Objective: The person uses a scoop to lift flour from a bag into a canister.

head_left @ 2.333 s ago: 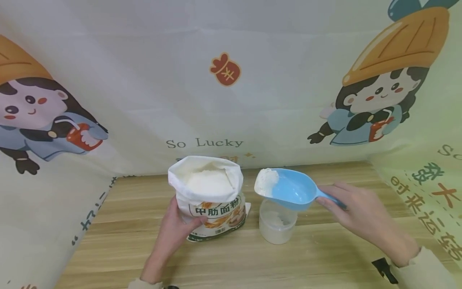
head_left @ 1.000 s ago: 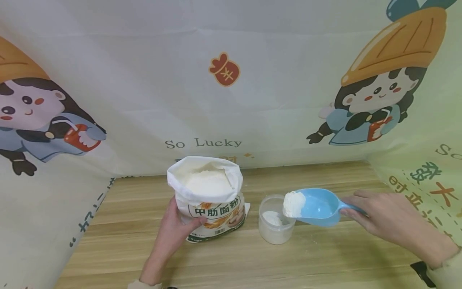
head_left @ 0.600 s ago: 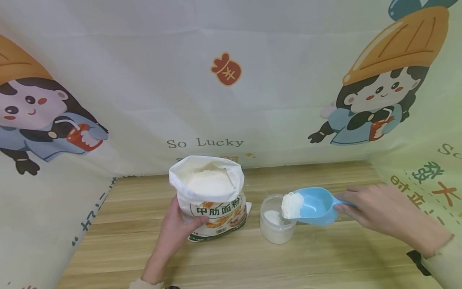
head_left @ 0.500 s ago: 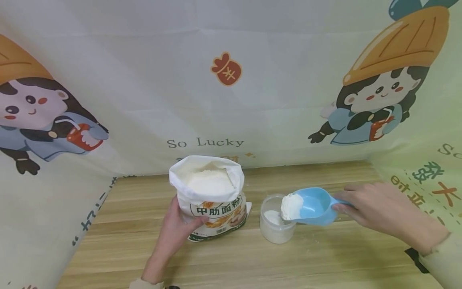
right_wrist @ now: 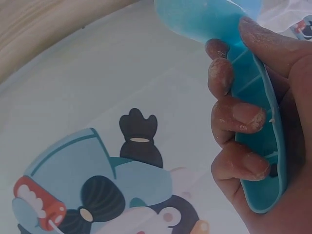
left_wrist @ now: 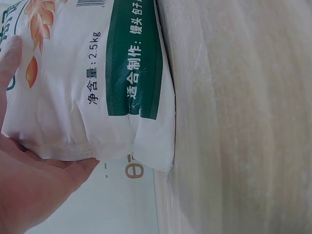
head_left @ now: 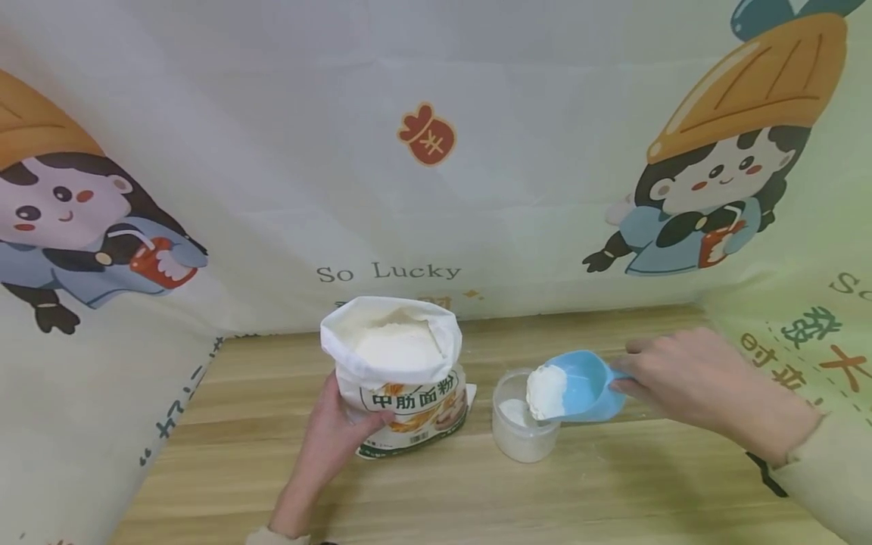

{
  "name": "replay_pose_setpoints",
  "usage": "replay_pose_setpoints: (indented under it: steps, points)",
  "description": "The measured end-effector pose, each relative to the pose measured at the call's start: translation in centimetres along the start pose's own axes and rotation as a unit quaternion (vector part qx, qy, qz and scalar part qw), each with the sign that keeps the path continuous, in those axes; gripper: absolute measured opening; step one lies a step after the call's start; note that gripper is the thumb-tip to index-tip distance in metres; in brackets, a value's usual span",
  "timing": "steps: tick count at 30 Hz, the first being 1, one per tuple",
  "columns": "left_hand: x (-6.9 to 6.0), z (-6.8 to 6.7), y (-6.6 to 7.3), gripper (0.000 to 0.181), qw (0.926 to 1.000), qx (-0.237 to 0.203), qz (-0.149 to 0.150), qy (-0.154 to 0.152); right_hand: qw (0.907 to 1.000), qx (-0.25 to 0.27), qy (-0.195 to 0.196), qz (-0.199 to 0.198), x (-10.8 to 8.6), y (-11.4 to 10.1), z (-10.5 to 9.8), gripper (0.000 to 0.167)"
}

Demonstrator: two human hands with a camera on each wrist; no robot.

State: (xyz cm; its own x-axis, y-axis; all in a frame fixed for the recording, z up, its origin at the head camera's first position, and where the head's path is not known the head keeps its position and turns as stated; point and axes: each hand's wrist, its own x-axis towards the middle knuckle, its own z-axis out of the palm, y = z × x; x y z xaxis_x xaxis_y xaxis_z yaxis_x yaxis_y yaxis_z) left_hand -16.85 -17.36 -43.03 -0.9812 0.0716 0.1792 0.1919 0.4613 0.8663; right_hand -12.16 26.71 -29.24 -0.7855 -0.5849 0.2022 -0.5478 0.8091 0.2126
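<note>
My left hand (head_left: 335, 428) grips the left side of an open white flour bag (head_left: 391, 371), thumb across its printed front. White flour fills the bag to near its folded-down mouth, and the bag stands on the table. In my right hand (head_left: 708, 382) is the handle of a blue scoop (head_left: 589, 386); the right wrist view shows the fingers curled round that handle (right_wrist: 256, 131). A heap of flour (head_left: 547, 391) sits at the scoop's front lip, tipped over the right rim of a clear round tub (head_left: 523, 439). The tub holds some flour.
The wood-grain table (head_left: 436, 499) runs up to a pale printed cloth (head_left: 518, 197) at the back, with more of it along both sides. A little flour dust lies on the table right of the tub.
The right hand has brought the loaded scoop down from above and behind the tub, first to its right, then slightly left over its rim, tilting the lip downward. The left hand and bag stay put.
</note>
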Motion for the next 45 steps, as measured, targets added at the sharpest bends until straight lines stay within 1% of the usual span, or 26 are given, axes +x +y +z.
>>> replay_pose_setpoints:
  steps: [10, 17, 27, 32, 38, 45]
  points:
    - [-0.4, 0.3, -0.2, 0.097, 1.0000, -0.005, -0.005, 0.002, 0.9995, -0.028, 0.006, -0.011, 0.2, -0.7, -0.5, 0.021]
    - [-0.6, 0.3, -0.3, 0.099, 0.9997, -0.001, -0.023, 0.011, 0.9992, -0.038, 0.003, -0.010, 0.2, -1.0, -0.7, 0.025]
    - [-0.3, 0.1, -0.3, 0.100, 0.9998, 0.004, -0.019, 0.009, 0.9985, -0.049, 0.018, -0.017, 0.3, -1.3, -0.9, 0.024]
    - [-0.4, 0.0, -0.2, 0.099, 0.9998, -0.003, -0.019, 0.007, 0.9969, -0.067, 0.025, -0.032, 0.5, -1.5, -0.8, 0.026]
    - [-0.3, 0.0, 0.0, 0.096, 1.0000, -0.006, -0.004, 0.005, 0.9947, -0.079, 0.046, -0.047, 0.7, -1.7, -0.9, 0.025]
    - [-0.2, 0.2, 0.1, 0.096, 1.0000, -0.005, -0.005, 0.002, 0.9927, -0.089, 0.051, -0.063, 1.3, -2.4, -1.0, 0.027]
